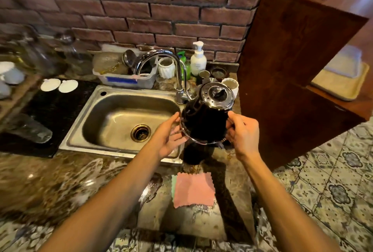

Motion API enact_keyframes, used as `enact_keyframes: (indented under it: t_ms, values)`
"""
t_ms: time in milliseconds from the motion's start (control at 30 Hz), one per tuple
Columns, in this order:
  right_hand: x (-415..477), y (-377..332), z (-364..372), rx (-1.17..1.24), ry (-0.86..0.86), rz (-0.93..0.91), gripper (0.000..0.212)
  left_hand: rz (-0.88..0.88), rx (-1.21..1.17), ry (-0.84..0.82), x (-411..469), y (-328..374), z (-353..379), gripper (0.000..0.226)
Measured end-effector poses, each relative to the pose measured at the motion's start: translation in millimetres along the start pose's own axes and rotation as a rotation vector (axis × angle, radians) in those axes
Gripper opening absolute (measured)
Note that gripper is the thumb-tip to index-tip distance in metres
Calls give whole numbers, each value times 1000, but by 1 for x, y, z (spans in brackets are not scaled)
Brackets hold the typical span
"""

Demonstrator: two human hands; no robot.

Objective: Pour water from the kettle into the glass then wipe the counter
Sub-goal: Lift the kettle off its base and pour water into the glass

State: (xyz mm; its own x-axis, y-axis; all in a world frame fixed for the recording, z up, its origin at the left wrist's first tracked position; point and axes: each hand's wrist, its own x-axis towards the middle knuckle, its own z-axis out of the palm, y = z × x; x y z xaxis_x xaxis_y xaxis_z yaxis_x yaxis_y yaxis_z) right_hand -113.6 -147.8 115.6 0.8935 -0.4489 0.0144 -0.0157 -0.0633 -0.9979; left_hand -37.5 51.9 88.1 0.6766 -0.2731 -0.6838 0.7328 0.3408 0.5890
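Observation:
A black kettle (204, 119) with a chrome lid hangs tilted just right of the sink, lifted off its dark base (191, 156). My right hand (243, 132) grips the handle on the kettle's right side. My left hand (170, 135) presses against its lower left side and bottom rim, fingers spread. A clear glass (30, 129) rests on a black mat (52, 110) at the far left, well away from both hands; blur hides how it stands. A pink cloth (193, 189) lies flat on the marbled counter (80, 181), below the kettle and between my forearms.
A steel sink (113, 118) with a curved tap (177, 70) lies left of the kettle. Behind it stand a dish tub, cups and soap bottles (198, 60) against a brick wall. A dark wooden panel (292, 70) rises close on the right.

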Motion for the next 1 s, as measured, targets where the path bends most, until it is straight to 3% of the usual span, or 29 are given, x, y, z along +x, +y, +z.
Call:
enact_keyframes:
  t_ms: [400,533,633,800,1000]
  values:
    - [-47,-35,73,0,-196,-77,60,85,-87,-25,-64,23,-108,17]
    - [-77,-51,110,-37,-210,-71,74,113,-177,-6,-93,22,-150,31]
    - [-101,-61,134,-38,-201,-50,75,150,-236,-6,-114,20,-174,23]
    - [-158,-75,187,-28,-190,-60,76,243,-240,-6,-157,26,-238,12]
    - [-216,-81,244,16,-215,-50,72,339,-121,-23,-203,34,-312,18]
